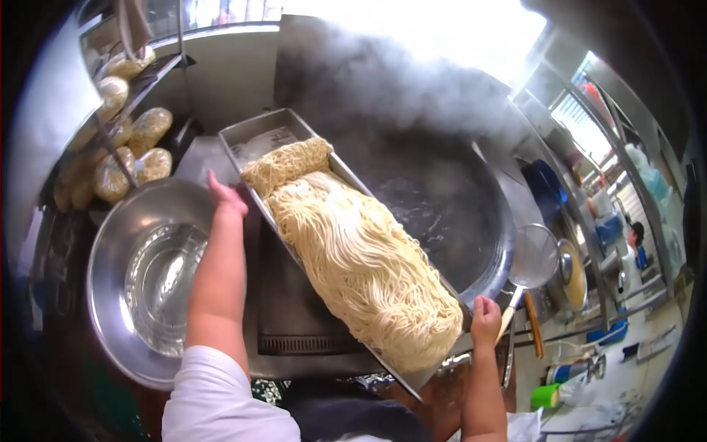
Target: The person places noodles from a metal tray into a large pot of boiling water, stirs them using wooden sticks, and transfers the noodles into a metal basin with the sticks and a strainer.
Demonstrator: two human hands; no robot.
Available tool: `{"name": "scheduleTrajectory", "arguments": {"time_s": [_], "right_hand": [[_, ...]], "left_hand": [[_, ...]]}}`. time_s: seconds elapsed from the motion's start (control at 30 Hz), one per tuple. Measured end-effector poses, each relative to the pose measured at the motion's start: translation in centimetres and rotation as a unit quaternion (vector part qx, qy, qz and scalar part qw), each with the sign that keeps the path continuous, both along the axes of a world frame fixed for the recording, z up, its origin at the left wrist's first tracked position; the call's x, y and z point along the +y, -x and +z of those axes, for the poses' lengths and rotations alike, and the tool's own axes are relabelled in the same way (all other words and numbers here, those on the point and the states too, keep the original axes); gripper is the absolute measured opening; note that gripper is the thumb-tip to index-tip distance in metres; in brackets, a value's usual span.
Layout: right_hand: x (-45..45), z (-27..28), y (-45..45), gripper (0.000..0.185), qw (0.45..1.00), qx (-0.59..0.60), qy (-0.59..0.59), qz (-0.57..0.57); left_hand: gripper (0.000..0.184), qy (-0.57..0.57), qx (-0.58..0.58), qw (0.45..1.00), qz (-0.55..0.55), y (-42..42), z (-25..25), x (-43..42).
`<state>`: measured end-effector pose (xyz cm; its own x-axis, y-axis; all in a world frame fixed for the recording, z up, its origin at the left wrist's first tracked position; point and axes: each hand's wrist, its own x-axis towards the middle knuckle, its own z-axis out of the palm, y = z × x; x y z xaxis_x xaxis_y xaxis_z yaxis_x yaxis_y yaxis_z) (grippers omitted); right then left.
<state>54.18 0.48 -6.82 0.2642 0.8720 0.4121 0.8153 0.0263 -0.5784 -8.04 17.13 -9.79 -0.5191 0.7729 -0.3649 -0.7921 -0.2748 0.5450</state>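
Observation:
A long metal tray (239,136) slants across the middle, heaped with pale noodles (361,258). My left hand (230,197) is at the tray's left side near its far end, thumb out, the other fingers partly hidden as they grip it. At the near right corner my right hand (486,321) is closed against the tray's edge; its fingertips are hard to make out. Beyond the tray lies a large steaming wok (449,214) with dark liquid. A mesh skimmer (535,254) rests at the wok's right, its pale handle passing close to my right hand.
At the left is a big steel bowl (110,295). Several plastic bags of noodles (151,129) sit on a rack behind it. A wooden handle (534,324) and a lidded pan (573,272) are at the right. Farther right, a person (635,239) is near shelves; a green container (545,396) is below.

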Motion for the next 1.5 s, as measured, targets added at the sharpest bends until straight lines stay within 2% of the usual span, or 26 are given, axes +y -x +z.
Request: {"name": "scheduleTrajectory", "arguments": {"time_s": [0.03,0.1,0.17,0.2,0.27,0.3,0.33,0.37,0.4,0.43,0.47,0.5,0.53,0.63,0.73,0.87,0.97,1.2,1.23,1.3,1.33,1.37,1.4,1.43,1.47,1.5], "right_hand": [[-0.1,0.0,0.2,0.026,1.000,-0.012,0.006,-0.013],[-0.4,-0.1,0.6,0.026,0.999,-0.042,0.009,-0.021],[-0.5,-0.5,0.8,0.026,0.997,-0.064,0.022,-0.026],[-0.3,-0.7,0.8,0.026,0.996,-0.071,0.033,-0.030],[0.0,-0.7,1.7,0.029,0.996,-0.070,0.034,-0.033],[0.3,-0.6,2.2,0.030,0.993,-0.069,0.078,-0.050],[0.5,-0.6,2.5,0.032,0.988,-0.066,0.123,-0.067],[0.6,-0.7,2.6,0.035,0.980,-0.063,0.168,-0.085],[0.8,-1.1,2.4,0.042,0.982,-0.094,0.143,-0.082],[0.8,-1.0,2.4,0.043,0.985,-0.109,0.118,-0.066],[1.0,-0.8,2.5,0.045,0.987,-0.123,0.092,-0.049],[1.1,-0.7,2.5,0.046,0.988,-0.137,0.067,-0.029],[1.2,-0.8,2.6,0.049,0.988,-0.144,0.048,-0.031],[1.5,-0.4,3.1,0.049,0.991,-0.114,0.034,-0.061],[1.7,-0.8,2.9,0.049,0.990,-0.119,0.018,-0.073],[1.7,-1.2,2.6,0.049,0.992,-0.107,-0.006,-0.063],[1.6,-0.6,2.5,0.048,0.993,-0.107,-0.008,-0.046],[1.5,-0.3,2.3,0.042,0.995,-0.088,-0.030,-0.020],[1.3,-0.2,2.1,0.038,0.998,-0.049,-0.020,-0.020],[1.2,0.4,2.0,0.034,0.999,0.029,-0.001,-0.017],[1.3,1.1,2.0,0.035,1.000,0.027,0.007,0.015],[1.2,2.6,2.2,0.039,0.998,0.025,0.016,0.046],[0.9,4.4,2.6,0.046,0.997,0.026,0.023,0.075],[0.5,7.7,4.0,0.058,0.986,0.066,0.092,0.125],[0.3,10.8,5.8,0.071,0.965,0.107,0.163,0.174],[0.4,12.2,7.0,0.080,0.955,0.054,0.201,0.211]], "left_hand": [[0.086,0.018,0.044,0.990,0.133,-0.8,2.1,1.2],[0.066,-0.075,0.255,0.956,0.124,0.4,1.7,4.3],[0.053,-0.069,0.525,0.848,0.012,0.2,2.5,4.3],[0.060,-0.062,0.552,0.830,-0.045,-0.6,3.0,4.5],[0.064,0.039,0.674,0.732,-0.090,-1.8,3.4,4.0],[0.066,0.086,0.728,0.670,-0.112,-2.4,3.4,3.6],[0.070,0.149,0.797,0.584,-0.030,-3.3,2.9,2.7],[0.066,0.167,0.824,0.537,0.068,-3.6,1.3,2.0],[0.065,0.095,0.775,0.608,0.145,-3.5,0.0,1.0],[0.066,0.092,0.642,0.750,0.129,-2.8,-2.3,0.6],[0.066,0.143,0.524,0.816,0.197,-2.9,-5.1,0.3],[0.064,0.093,0.360,0.918,0.140,-5.2,-2.5,-3.1],[0.052,0.115,0.286,0.947,0.086,-5.0,-4.8,-4.1],[0.039,0.117,0.147,0.976,-0.107,-6.8,-3.5,-7.0],[0.032,0.045,0.073,0.980,-0.180,-4.1,-4.5,-6.4],[0.031,0.194,0.106,0.968,-0.122,-7.5,0.4,-6.1],[0.029,0.147,0.156,0.956,-0.199,-5.9,-2.1,-6.0],[0.024,0.104,0.123,0.973,-0.165,-6.3,-2.7,-5.8],[0.024,0.128,0.163,0.963,-0.172,-6.3,-2.5,-6.1],[0.024,0.175,0.237,0.938,-0.182,-7.0,0.1,-7.5],[0.050,0.195,0.365,0.893,-0.176,-5.7,-0.7,-7.5],[0.063,0.142,0.516,0.830,-0.156,-6.6,0.5,-8.6],[0.076,0.084,0.652,0.742,-0.133,-8.2,3.5,-10.5],[0.089,0.023,0.770,0.629,-0.107,-9.5,5.9,-11.6],[0.097,0.000,0.812,0.557,-0.171,-10.0,7.4,-11.9],[0.106,-0.022,0.845,0.481,-0.232,-10.4,8.6,-11.9]]}}
